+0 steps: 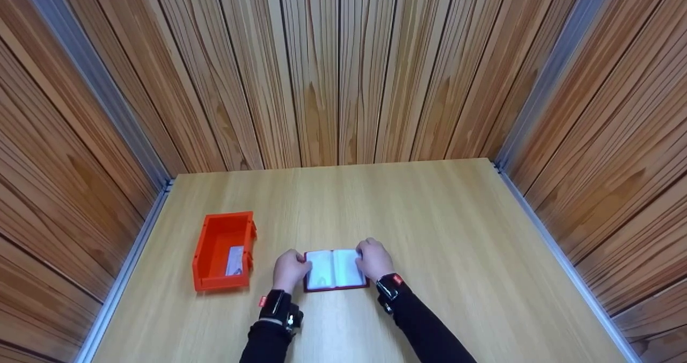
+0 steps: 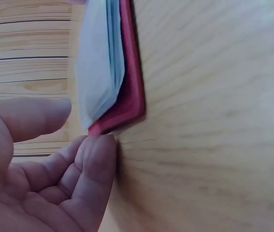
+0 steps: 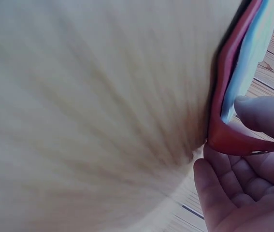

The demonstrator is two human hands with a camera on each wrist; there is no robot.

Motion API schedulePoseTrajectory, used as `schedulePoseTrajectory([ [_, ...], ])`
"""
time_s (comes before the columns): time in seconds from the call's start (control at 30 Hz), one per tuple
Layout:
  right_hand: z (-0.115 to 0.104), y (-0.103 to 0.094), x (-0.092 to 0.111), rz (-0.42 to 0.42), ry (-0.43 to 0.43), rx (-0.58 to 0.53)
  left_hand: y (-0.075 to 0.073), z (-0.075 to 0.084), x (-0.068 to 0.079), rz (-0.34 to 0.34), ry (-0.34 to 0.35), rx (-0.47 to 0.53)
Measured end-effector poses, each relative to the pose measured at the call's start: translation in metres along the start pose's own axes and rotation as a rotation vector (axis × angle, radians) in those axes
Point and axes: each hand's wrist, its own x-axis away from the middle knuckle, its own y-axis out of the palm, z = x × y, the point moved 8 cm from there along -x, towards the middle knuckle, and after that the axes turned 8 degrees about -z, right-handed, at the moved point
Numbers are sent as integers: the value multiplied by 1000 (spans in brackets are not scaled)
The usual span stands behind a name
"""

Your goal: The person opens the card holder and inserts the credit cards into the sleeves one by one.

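Observation:
A small notebook (image 1: 334, 269) with a red cover lies spread open on the table, its pale pages facing up. At its left edge is my left hand (image 1: 291, 269). In the left wrist view the fingertips (image 2: 100, 145) touch the corner of the red cover (image 2: 132, 104), while the thumb (image 2: 42, 116) stands apart from the pages. My right hand (image 1: 374, 258) pinches the right side. Its thumb (image 3: 262, 113) lies at the page edges (image 3: 240, 67) and its fingers sit under the cover (image 3: 233, 140), which bends outward at the corner.
An orange-red bin (image 1: 221, 229) stands on the table to the left, with a small whitish card-like item (image 1: 234, 261) inside. Wood-plank walls (image 1: 338, 73) and metal corner rails (image 1: 563, 73) enclose the table (image 1: 456, 218) at the back and sides.

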Motion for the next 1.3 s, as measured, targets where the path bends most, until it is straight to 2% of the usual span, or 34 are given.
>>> schedulePoseTrajectory([
  [0.13,0,0,1,-4,4,-11,-12,6,1,18,-22,61],
  [0.23,1,0,1,-7,8,-13,-29,13,1,48,-21,83],
  [0.37,1,0,1,-8,17,-3,-61,24,2,128,37,66],
  [0.47,1,1,-1,-7,19,15,-91,29,4,221,98,43],
  [0.6,2,2,-2,-9,18,29,-127,23,7,306,114,45],
  [0.77,4,3,-2,-16,24,22,-153,4,11,329,37,56],
  [0.87,5,3,-2,-13,23,22,-158,-9,14,315,-24,57],
  [1.0,5,2,-2,-2,22,22,-157,-26,15,289,-85,56],
  [1.2,4,3,-2,-29,34,14,-154,-50,13,277,-139,24],
  [1.3,2,3,-1,-29,33,8,-150,-59,11,242,-169,-1],
])
